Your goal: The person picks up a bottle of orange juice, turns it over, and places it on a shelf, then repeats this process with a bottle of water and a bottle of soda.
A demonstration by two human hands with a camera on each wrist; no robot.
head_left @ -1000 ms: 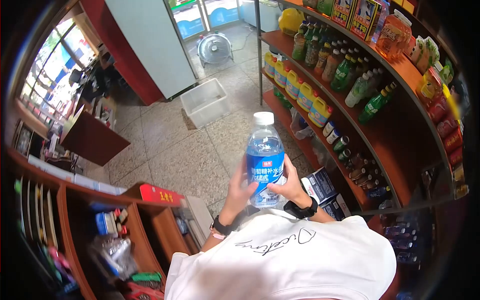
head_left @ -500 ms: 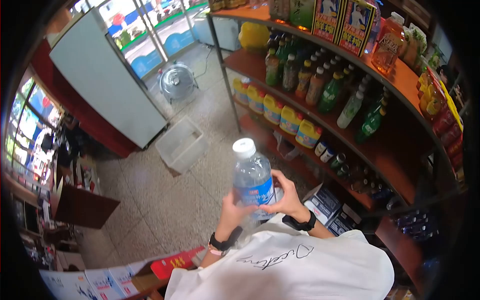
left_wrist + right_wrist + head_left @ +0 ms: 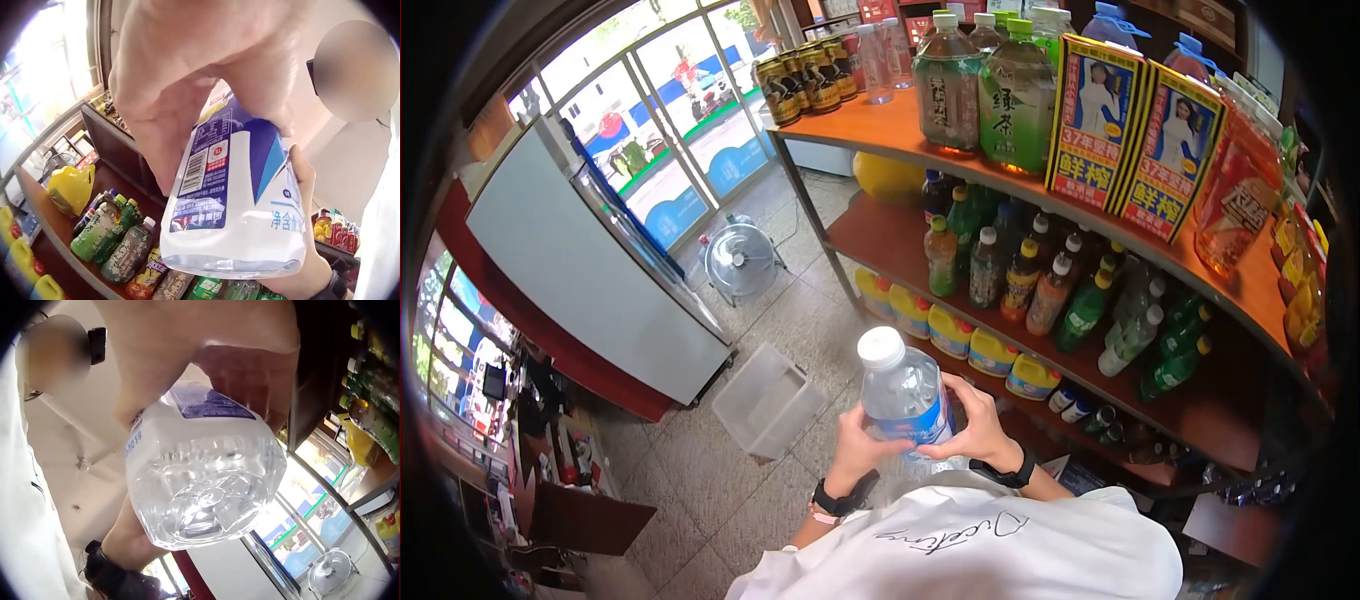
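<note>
A clear plastic bottle with a round white cap and a wrapped blue-and-white label (image 3: 907, 402) is held in the air between the left hand (image 3: 863, 446) and the right hand (image 3: 984, 432). Its cap is on and faces up; the transparent, moulded base points down. Chinese print and a barcode mark the label. Glare makes the liquid level hard to judge.

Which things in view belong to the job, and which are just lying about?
Part of the job:
bottle, held between both hands
left hand
right hand

Just lying about:
bin
fan
yellow jugs
cans
</note>
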